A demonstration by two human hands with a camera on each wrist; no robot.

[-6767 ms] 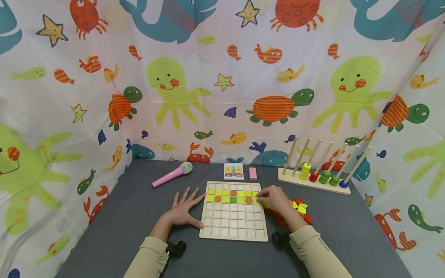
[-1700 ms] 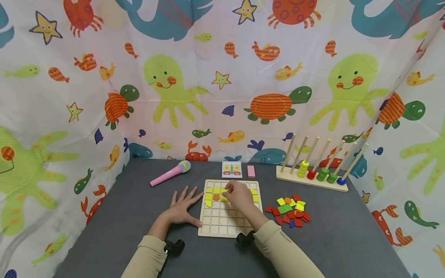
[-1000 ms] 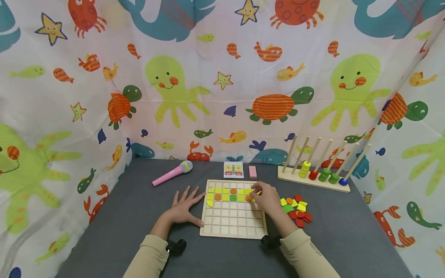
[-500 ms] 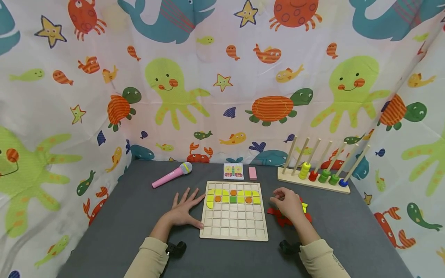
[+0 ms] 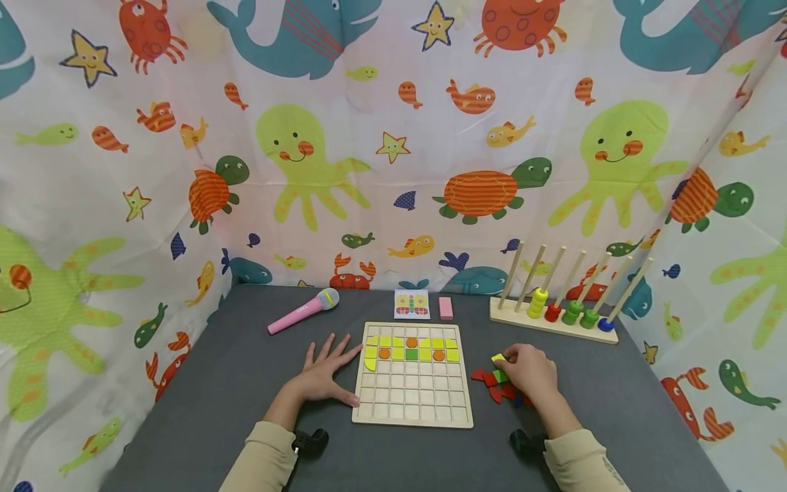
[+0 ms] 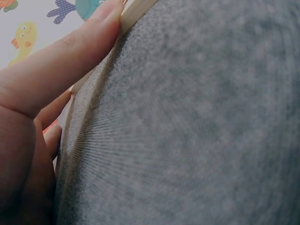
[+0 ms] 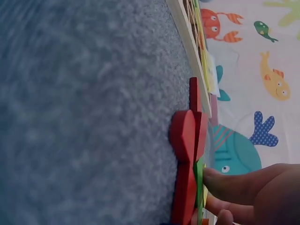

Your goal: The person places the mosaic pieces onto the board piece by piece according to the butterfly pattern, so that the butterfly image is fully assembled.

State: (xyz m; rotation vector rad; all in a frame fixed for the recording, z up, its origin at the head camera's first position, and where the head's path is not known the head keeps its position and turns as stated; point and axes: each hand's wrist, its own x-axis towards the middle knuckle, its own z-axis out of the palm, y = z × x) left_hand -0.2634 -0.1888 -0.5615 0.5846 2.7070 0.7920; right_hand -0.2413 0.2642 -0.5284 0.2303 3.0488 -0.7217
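Note:
A square wooden grid board lies on the table; its upper rows hold yellow tiles, orange discs and a green square. My left hand has its fingers spread at the board's left edge, and its thumb touches the wooden rim. To the right of the board, my right hand is over the pile of loose tiles, its thumb and fingertips pinching a yellow tile. Red tiles and a green tile lie under and beside this hand, which hides the rest of the pile.
Behind the board lie a butterfly pattern card and a pink block. A pink toy microphone is at the back left. A wooden peg rack with coloured rings stands at the back right. A printed curtain borders the table.
My right hand has moved from the board's upper rows to the tile pile and now pinches a yellow tile. A curved yellow tile now sits in the third row. My left hand stays put.

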